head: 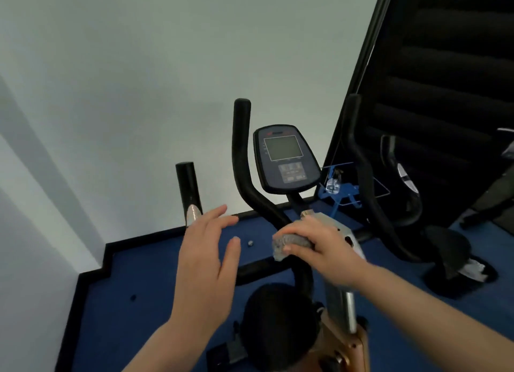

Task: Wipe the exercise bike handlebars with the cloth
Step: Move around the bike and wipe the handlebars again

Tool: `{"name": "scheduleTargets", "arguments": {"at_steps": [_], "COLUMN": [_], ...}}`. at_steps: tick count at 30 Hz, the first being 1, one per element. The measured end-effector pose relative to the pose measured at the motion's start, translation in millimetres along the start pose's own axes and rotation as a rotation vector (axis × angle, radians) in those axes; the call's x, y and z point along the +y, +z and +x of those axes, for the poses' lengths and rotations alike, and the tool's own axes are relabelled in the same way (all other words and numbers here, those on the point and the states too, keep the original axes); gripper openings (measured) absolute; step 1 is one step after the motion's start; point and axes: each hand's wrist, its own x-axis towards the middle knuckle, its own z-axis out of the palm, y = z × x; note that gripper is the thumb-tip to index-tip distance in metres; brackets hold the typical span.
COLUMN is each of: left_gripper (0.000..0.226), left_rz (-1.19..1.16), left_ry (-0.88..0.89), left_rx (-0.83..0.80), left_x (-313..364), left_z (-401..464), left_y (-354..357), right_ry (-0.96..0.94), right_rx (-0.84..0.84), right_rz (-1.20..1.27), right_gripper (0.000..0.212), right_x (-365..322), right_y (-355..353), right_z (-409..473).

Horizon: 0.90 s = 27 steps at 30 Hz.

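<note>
The exercise bike stands in front of me, with black foam handlebars. The left handlebar (244, 160) curves up beside the console (285, 157), and the right handlebar (364, 174) rises on the other side. My right hand (319, 243) grips a grey cloth (286, 242) and presses it against the lower bend of the left handlebar, near the bike's centre post. My left hand (208, 249) hovers open to the left of that bar, fingers spread, touching nothing. A short black grip with a silver sensor (190, 193) stands upright just beyond my left fingertips.
A white wall is close behind the bike on the left. Blue carpet (144, 271) with a black skirting edge covers the floor. A dark panel and a second machine (403, 177) stand on the right. A blue bottle holder (340, 189) sits behind the console.
</note>
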Motion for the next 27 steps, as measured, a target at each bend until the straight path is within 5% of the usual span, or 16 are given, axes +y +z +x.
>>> {"name": "scheduleTargets", "arguments": {"at_steps": [5, 9, 13, 18, 22, 27], "left_gripper": [0.026, 0.027, 0.028, 0.025, 0.024, 0.023], "left_rz": [0.016, 0.090, 0.169, 0.231, 0.223, 0.221], "left_ry": [-0.024, -0.007, -0.037, -0.038, -0.042, -0.029], "left_rx": [-0.107, -0.166, -0.179, -0.209, -0.200, -0.195], "left_x": [18.8, 21.4, 18.1, 14.8, 13.7, 12.8], "left_z": [-30.8, -45.2, -47.6, -48.0, -49.1, -49.8], "left_y": [16.7, 30.9, 36.1, 36.8, 36.4, 37.2], "right_ry": [0.149, 0.293, 0.542, 0.609, 0.516, 0.506], "right_rx": [0.210, 0.341, 0.718, 0.572, 0.572, 0.417], "right_rz": [0.146, 0.487, 0.294, -0.178, -0.063, -0.352], "right_gripper": [0.022, 0.021, 0.014, 0.033, 0.029, 0.022], "right_x": [-9.4, -21.6, -7.7, -8.1, -8.6, 8.1], "right_y": [31.2, 29.7, 4.8, 22.7, 43.1, 13.9], "right_z": [-59.5, -76.6, -63.1, -26.8, -37.3, -30.6]}}
